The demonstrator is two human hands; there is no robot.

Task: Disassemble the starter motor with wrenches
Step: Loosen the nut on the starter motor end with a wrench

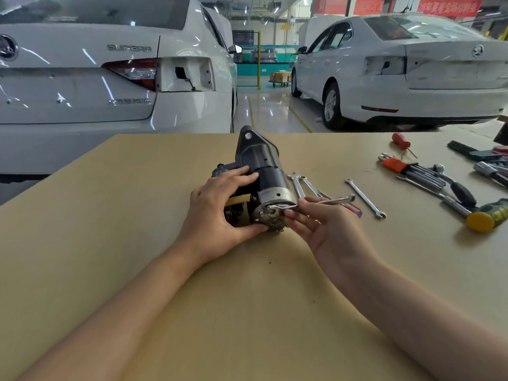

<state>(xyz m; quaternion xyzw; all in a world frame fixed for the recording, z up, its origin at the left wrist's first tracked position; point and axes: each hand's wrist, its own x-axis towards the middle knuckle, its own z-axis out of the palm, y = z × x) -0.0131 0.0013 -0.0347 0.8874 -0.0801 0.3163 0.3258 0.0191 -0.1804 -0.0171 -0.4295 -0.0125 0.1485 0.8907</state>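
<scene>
1. I see the starter motor (258,177) lying on its side on the tan table (137,215), roughly mid-table, black nose pointing away from me, silver end cap facing me.
2. Left hand (220,213) grips the motor from its left side: fingers curl over the top of the black body, thumb presses under the near rim of the end cap.
3. Right hand (327,229) sits just right of the motor, palm up, fingers loosely spread. Thumb and forefinger pinch the shank of a small wrench (310,202).
4. The wrench lies nearly level; its head rests on the upper part of the end cap, its other end points right, away from the motor. I cannot tell whether the head is seated on a fastener.
5. Just right of the motor, behind the right hand: two spare wrenches (301,185) lying flat side by side.
6. Farther right of the motor: a single long wrench (365,198) lying apart.
7. Well right of the motor: a hex key set (412,169) in an orange holder, a red-handled screwdriver (402,143), a ratchet handle (453,188), a yellow-headed mallet (486,217).
8. Beyond the motor, past the table edge: two white cars (110,78), rear ends toward me.
</scene>
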